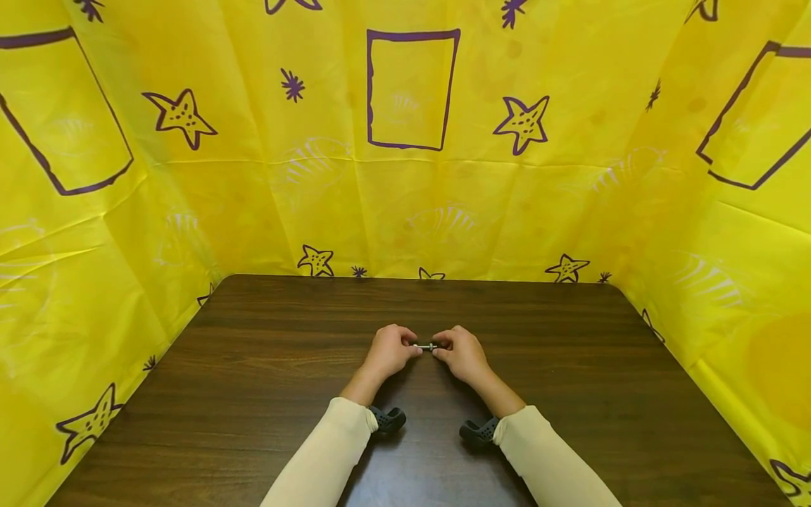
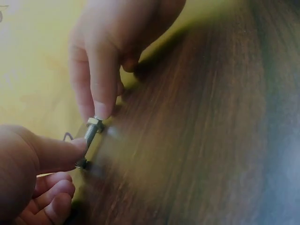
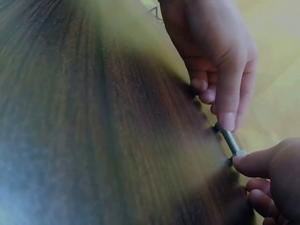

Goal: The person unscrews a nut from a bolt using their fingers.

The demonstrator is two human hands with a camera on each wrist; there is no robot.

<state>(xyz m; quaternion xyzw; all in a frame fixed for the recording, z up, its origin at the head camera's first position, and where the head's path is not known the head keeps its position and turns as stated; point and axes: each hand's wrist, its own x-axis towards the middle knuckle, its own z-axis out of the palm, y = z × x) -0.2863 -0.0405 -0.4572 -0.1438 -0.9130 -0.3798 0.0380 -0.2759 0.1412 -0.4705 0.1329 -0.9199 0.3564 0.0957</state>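
Left hand point(image 1: 388, 353) first: its thumb and forefinger are closed to a narrow pinch on one end of a bolt point(image 3: 228, 139), while the other fingers curl loosely below, holding nothing else. Facing it, the right hand point(image 1: 464, 355) has thumb and finger drawn together at the bolt's opposite end, where a nut point(image 2: 93, 122) sits right against the fingertips; its remaining fingers fold in under the palm. Between the two hands the bolt lies nearly level, a short stretch of shaft showing bare from one thumb to the other. Just beyond the left thumb, partly hidden, is the end of the bolt away from the nut. Under both hands spreads a dark wooden table point(image 1: 253, 338). Behind each hand, a black mount point(image 1: 388, 420) is at the inner side of the wrist, beside the cuff of a cream sleeve point(image 1: 323, 451). Well ahead of the hands, and to either side of them, hangs yellow cloth point(image 1: 241, 211) drawn with purple starfish and frames.
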